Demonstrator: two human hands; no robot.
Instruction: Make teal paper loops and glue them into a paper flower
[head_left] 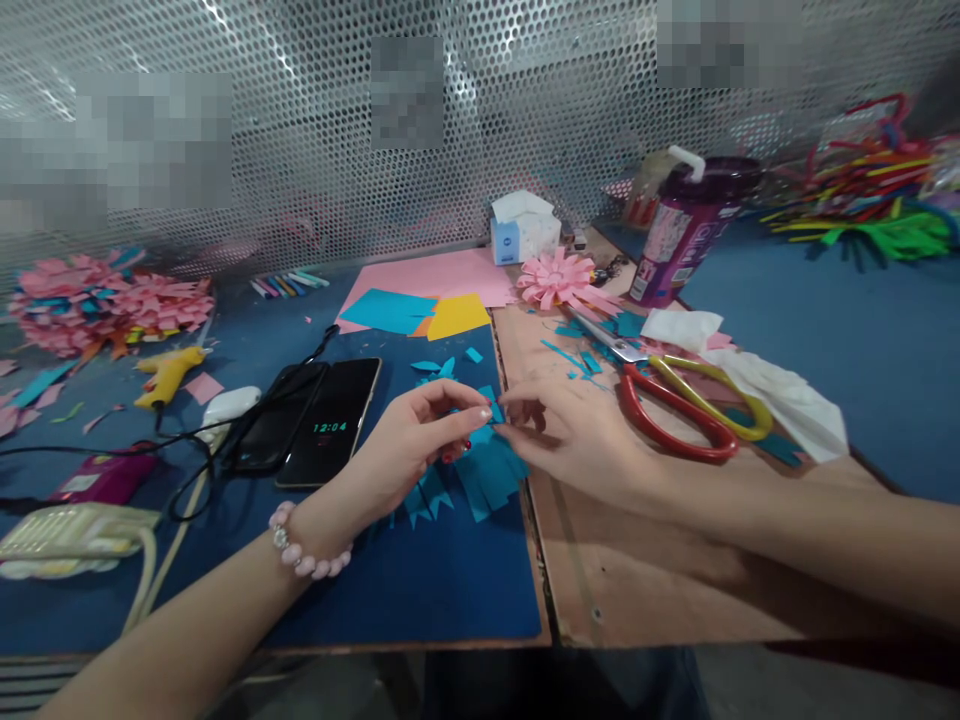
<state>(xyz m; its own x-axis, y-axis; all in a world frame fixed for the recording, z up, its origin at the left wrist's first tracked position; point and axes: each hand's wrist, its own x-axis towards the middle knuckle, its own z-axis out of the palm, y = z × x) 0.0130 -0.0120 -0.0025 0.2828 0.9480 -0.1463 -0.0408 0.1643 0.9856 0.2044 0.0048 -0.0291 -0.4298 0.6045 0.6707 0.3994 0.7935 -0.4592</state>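
Observation:
A small blue paper strip [493,408] is pinched between the thumb and fingers of my left hand [427,425], which wears a pink bead bracelet at the wrist. My right hand [581,430] comes in from the right with thumb and forefinger closed at the strip's other side. Its fingertips partly hide the paper. Below both hands, several fringed blue paper pieces [487,478] lie on the blue table mat [450,590], and small blue scraps [442,368] lie just beyond. Red-and-yellow-handled scissors [675,430] rest right of my right hand.
Two phones [330,425] and tangled cables lie at left, near a yellow glue gun [169,375]. Pink paper flowers [97,300] stand behind them. Coloured sheets [390,310], a tissue box [525,230], a pink flower [559,280] and a purple cup [686,235] line the back.

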